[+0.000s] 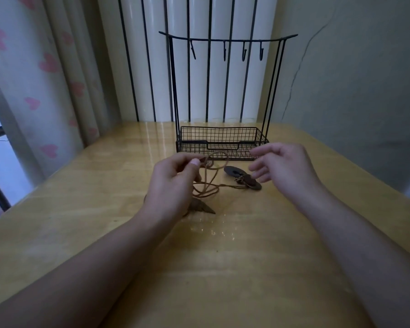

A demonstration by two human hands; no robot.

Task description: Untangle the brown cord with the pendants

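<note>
The thin brown cord (pixel 211 183) lies in loose loops on the glossy yellow wooden table (pixel 81 209), one loop lifted above the surface. Dark flat round pendants (pixel 243 177) rest on the table at its right end, and a dark pointed leaf-shaped pendant (pixel 202 207) lies nearer, partly hidden by the left wrist. The left hand (pixel 173 178) pinches the raised loop between thumb and fingers. The right hand (pixel 279 164) hovers just above the round pendants, fingers relaxed and spread, holding nothing. Behind stands a black wire basket rack (pixel 220 140) with hooks.
</note>
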